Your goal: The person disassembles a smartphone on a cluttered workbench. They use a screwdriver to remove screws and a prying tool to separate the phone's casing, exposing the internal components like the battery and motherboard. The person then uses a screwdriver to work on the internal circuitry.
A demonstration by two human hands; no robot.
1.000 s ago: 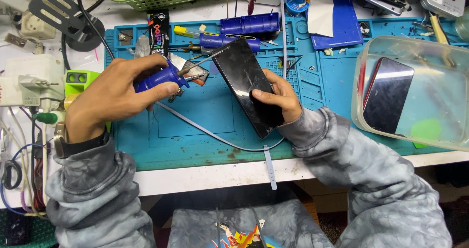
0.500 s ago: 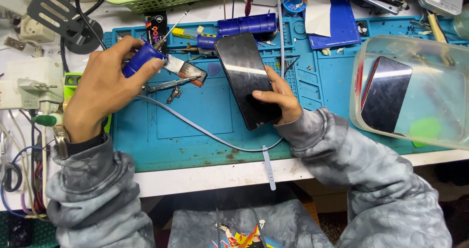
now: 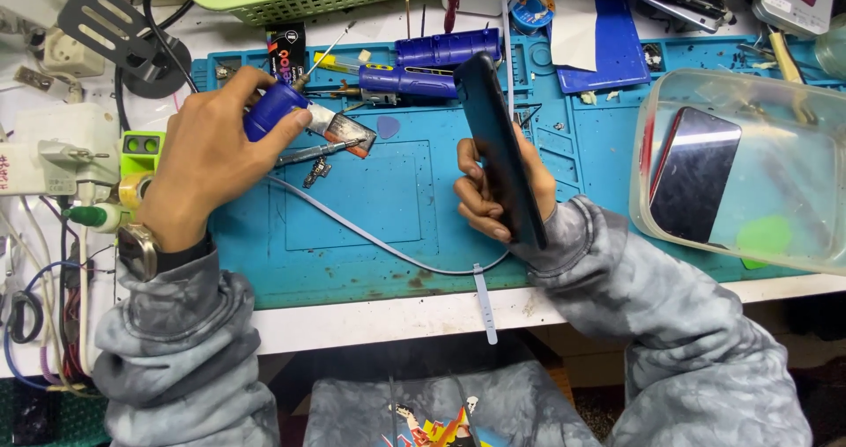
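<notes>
Left hand [image 3: 207, 152] grip wrapped round blue-handled tool [image 3: 271, 110] above blue mat [image 3: 370, 209], right hand [image 3: 493, 187] grip pinching dark phone [image 3: 498, 147] tilted on edge, clear tub [image 3: 749, 165] at worktop's right.

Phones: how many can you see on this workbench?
2. One dark phone is held on edge in the right hand above the blue mat. The other phone lies inside the clear plastic tub at right. Clutter may hide more.
</notes>
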